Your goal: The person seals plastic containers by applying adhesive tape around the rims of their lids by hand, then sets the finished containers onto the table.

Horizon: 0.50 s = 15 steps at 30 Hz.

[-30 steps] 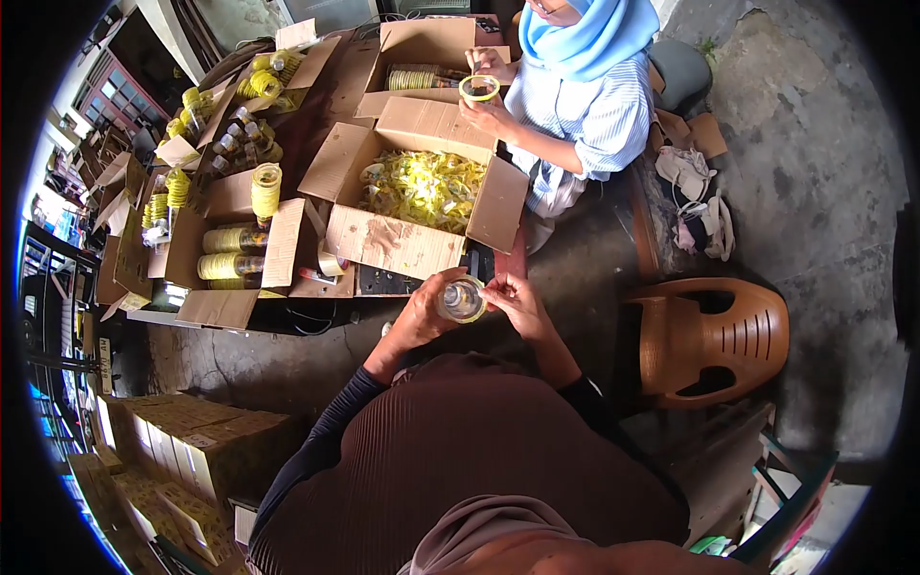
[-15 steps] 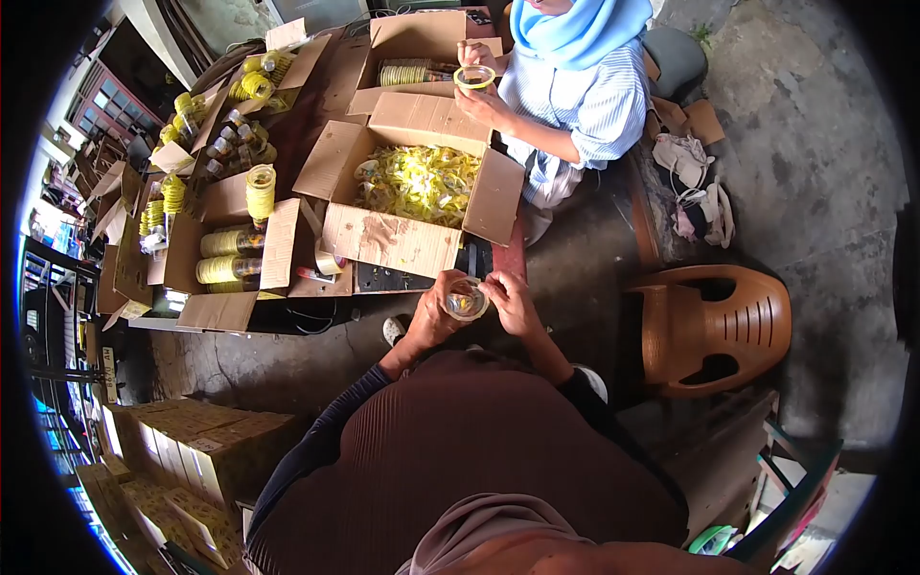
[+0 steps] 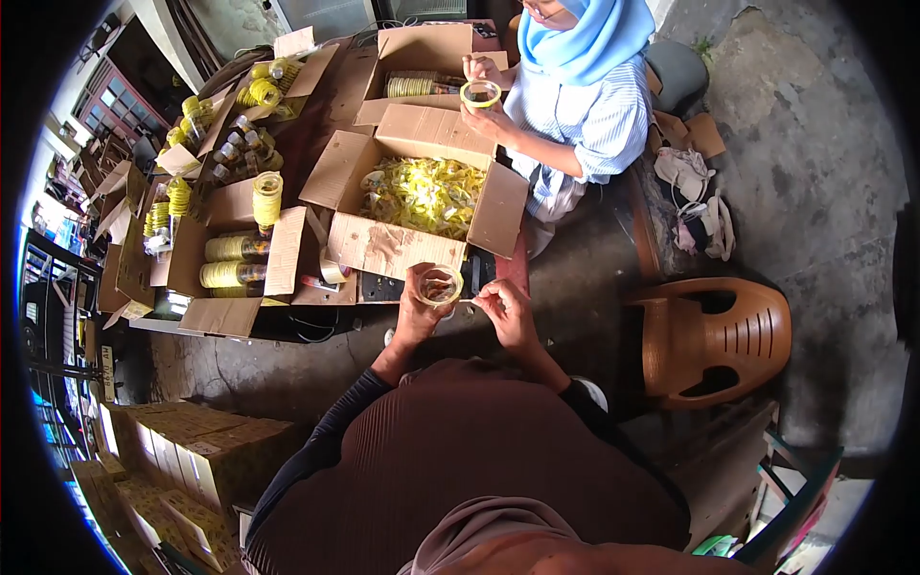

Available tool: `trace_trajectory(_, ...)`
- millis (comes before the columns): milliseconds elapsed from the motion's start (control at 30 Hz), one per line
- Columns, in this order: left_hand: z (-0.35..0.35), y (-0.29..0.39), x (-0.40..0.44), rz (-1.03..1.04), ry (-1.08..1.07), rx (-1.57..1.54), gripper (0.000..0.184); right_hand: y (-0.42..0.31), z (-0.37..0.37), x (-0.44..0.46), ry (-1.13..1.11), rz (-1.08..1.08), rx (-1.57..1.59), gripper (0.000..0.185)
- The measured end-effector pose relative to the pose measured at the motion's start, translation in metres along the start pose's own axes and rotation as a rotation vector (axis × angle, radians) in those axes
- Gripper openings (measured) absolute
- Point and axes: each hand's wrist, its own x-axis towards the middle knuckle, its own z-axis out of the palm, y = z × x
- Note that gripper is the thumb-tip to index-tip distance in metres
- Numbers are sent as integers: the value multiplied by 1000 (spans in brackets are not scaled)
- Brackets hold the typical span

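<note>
My left hand (image 3: pixel 418 311) is wrapped round a clear plastic cup (image 3: pixel 440 285) with a pale yellow rim, tilted so its opening faces me. To the right of the cup, my right hand (image 3: pixel 508 311) has its fingers pinched on a thin pale strip (image 3: pixel 468 302) that reaches toward the cup's lower edge. Just beyond both hands, an open cardboard box (image 3: pixel 398 247) holds a heap of crumpled yellow and clear plastic scraps (image 3: pixel 426 195).
Across the table a person (image 3: pixel 580 115) holds a similar yellow-rimmed cup (image 3: pixel 480 93). Boxes with stacked cups (image 3: pixel 235 247) stand at the left. A brown plastic chair (image 3: pixel 714 340) is at my right; cartons (image 3: pixel 192 441) are behind left. A tape roll (image 3: pixel 333 270) lies by the box.
My left hand and the cup have moved left and slightly up. My right hand is now farther from the cup, with the thin strip showing between them.
</note>
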Motion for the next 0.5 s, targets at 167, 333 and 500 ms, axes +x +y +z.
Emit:
trace_trajectory(167, -4, 22, 3, 56, -26, 161, 75, 13, -2, 0, -42, 67, 20, 14)
trace_trajectory(333, -4, 33, 4, 136, -87, 246, 76, 17, 1, 16, -73, 214, 124, 16)
trace_trajectory(500, -11, 50, 7, 97, -53, 278, 77, 22, 15, 26, -96, 324, 394, 13)
